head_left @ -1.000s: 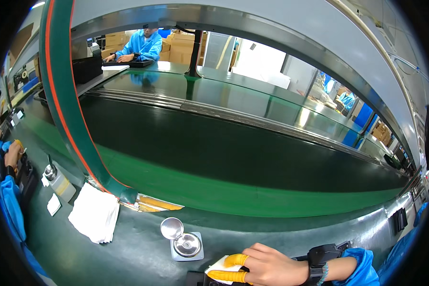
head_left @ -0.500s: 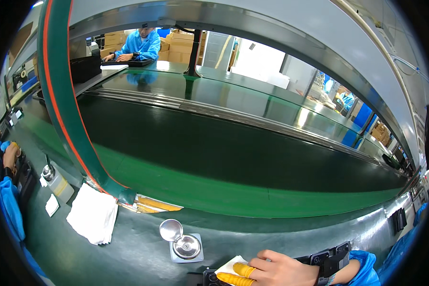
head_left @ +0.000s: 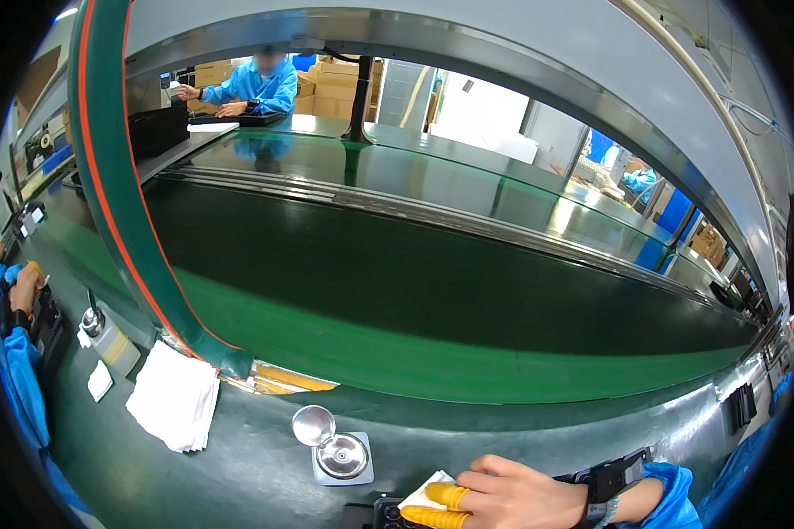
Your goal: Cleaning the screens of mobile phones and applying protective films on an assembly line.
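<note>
My right hand (head_left: pixel 509 495) comes in at the lower right, with yellow finger cots on two of its fingers. Those fingers are closed on a folded white wipe (head_left: pixel 426 486). The wipe lies against a black phone-like device (head_left: pixel 388 510) with round lens rings, cut off by the lower edge. Behind my wrist lies another black device (head_left: pixel 631 460), partly hidden by the hand and a black wristband. Left of the hand stands a small dispenser pot (head_left: pixel 342 458) with its round metal lid flipped up. My left hand is out of view.
A stack of white wipes (head_left: pixel 175 397) lies left on the bench, beside a pump bottle (head_left: pixel 113 342). Ahead runs a green conveyor belt (head_left: pixel 432 353), with a green post (head_left: pixel 123 194) at its left. Co-workers in blue sit at far left and across the belt.
My right hand and the wipe have shifted very slightly, with the wrist turned a little. Across the belt, a co-worker has raised one hand toward a small white object.
</note>
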